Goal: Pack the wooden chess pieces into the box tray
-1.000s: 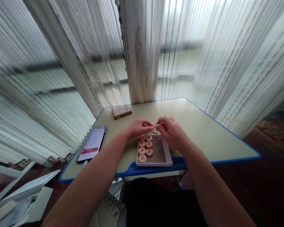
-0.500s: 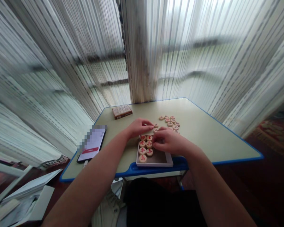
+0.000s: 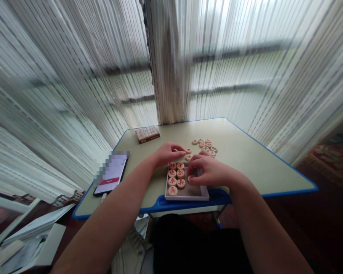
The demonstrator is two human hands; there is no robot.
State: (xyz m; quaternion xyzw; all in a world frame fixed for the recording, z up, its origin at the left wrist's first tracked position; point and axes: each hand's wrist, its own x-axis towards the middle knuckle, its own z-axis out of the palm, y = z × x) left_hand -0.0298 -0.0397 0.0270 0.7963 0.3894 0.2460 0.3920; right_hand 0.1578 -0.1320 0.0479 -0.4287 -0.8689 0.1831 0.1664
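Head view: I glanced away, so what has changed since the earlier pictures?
The right hand moved toward the wearer, from beyond the box to over it, with a round piece at its fingertips; release is unclear. The left hand, phone and seven red-marked pieces stayed put.

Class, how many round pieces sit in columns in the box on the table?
7: four pieces in the left column, three pieces in the column beside it. Another piece is at the right hand, which may hide more.

Right hand (image 3: 203,170) holds a piece (image 3: 190,178) (over the box (image 3: 187,198)).
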